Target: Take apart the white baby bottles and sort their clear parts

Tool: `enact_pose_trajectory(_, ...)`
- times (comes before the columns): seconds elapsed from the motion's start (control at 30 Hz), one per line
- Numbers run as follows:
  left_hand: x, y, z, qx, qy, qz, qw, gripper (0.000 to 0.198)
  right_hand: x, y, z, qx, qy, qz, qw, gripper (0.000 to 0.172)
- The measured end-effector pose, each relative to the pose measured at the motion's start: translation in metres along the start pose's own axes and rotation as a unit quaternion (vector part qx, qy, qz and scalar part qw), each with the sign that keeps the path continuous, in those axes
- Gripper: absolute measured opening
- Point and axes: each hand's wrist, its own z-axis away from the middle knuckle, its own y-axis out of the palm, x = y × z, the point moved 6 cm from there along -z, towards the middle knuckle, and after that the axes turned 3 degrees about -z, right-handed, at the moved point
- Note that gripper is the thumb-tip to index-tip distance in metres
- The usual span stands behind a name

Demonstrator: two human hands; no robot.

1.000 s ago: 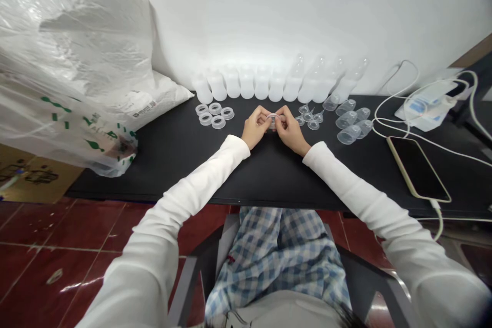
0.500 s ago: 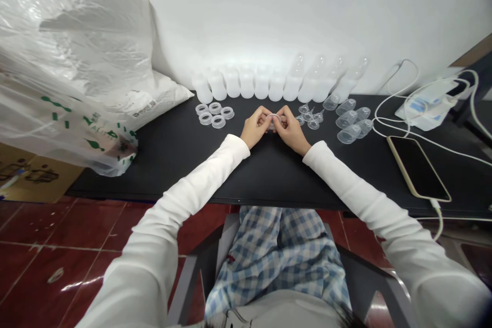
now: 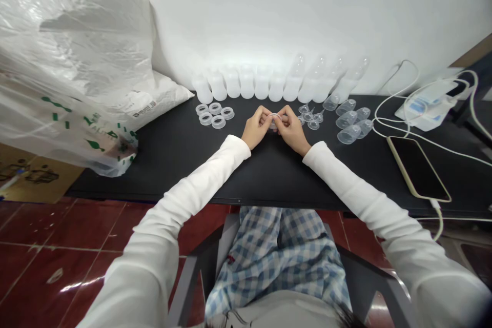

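My left hand [image 3: 257, 127] and my right hand [image 3: 292, 129] meet over the black table, fingers closed on one whitish ring [image 3: 274, 117] from both sides. My fingers hide much of the ring, and whether something sits inside it cannot be told. Several loose translucent rings [image 3: 218, 121] lie to the left of my hands. Small clear nipple-shaped pieces [image 3: 313, 124] lie just right of my right hand. Farther right are several clear dome caps [image 3: 349, 134]. Behind stands a row of frosted white bottles [image 3: 262, 83]; those on the right carry clear tops [image 3: 298, 66].
A large white plastic bag [image 3: 77, 25] and a printed clear bag [image 3: 107, 143] fill the left side. On the right lie a phone [image 3: 418, 168], white cables [image 3: 449, 147] and a white-blue box [image 3: 426, 107]. The black table [image 3: 272, 179] ends before my lap.
Both hands keep their hold on the ring, with only a very slight shift of the fingers. The other objects have not moved.
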Motion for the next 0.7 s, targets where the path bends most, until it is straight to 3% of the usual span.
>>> enact_pose_trajectory(0.27,0.015,0.000,-0.004,-0.013,-0.041,0.040,0.998,0.017,0.001,-0.002,-0.001,0.032,-0.037,0.035,0.998,0.051)
enact_pose_trajectory(0.7,-0.001,-0.004,-0.001,-0.037,0.010,-0.048,0.998,0.025,0.000,0.004,-0.001,0.012,-0.030,0.021,0.999,0.048)
